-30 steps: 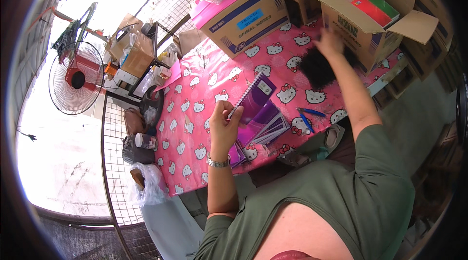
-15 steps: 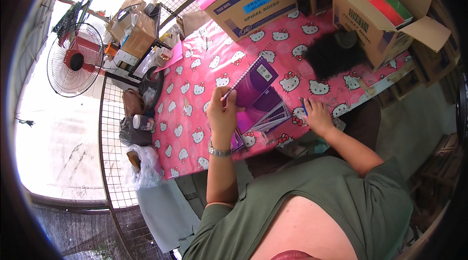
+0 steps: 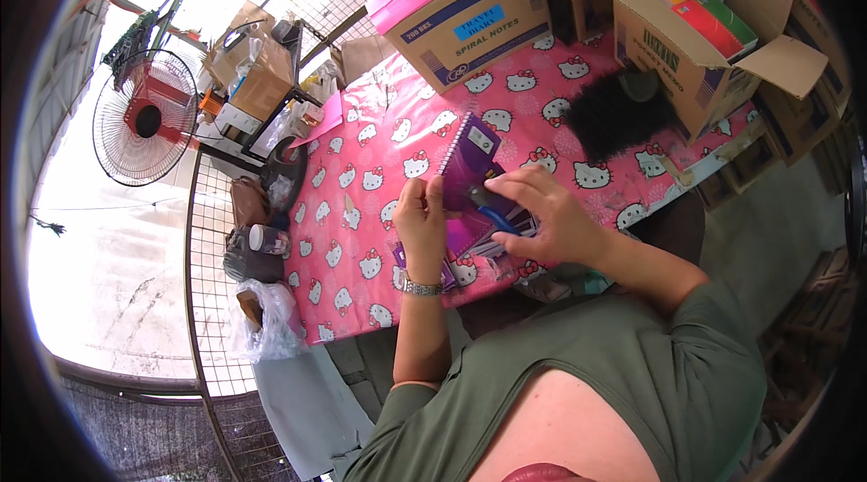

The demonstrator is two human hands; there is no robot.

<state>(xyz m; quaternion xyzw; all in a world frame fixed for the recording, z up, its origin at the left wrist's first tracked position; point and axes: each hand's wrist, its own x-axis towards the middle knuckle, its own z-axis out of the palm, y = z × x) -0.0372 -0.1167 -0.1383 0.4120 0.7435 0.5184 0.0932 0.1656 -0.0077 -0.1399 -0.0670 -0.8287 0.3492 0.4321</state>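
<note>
My left hand point(image 3: 421, 215) pinches a purple spiral notebook point(image 3: 473, 149) along the white wire binding at its left edge, holding it tilted above the table. A pair of blue-handled pliers point(image 3: 497, 218) is in my right hand point(image 3: 555, 215); its grey jaws lie in front of the notebook's lower part, and whether they touch it I cannot tell. The handles run between my thumb and curled fingers. Below, several more purple notebooks point(image 3: 464, 233) lie near the table's front edge, partly hidden by my hands.
A pink patterned cloth covers the table point(image 3: 370, 182). At the back stand a closed carton point(image 3: 479, 39) and an open carton point(image 3: 664, 66) of colourful notebooks. A black bristly brush-like object point(image 3: 619, 116) lies at right. A fan point(image 3: 144, 121), jar point(image 3: 268, 239) and plastic bag point(image 3: 271, 319) are left.
My right hand has come left and up from the table's right side, bringing the pliers to the notebook. My left hand has shifted slightly right and down, still holding the binding.
</note>
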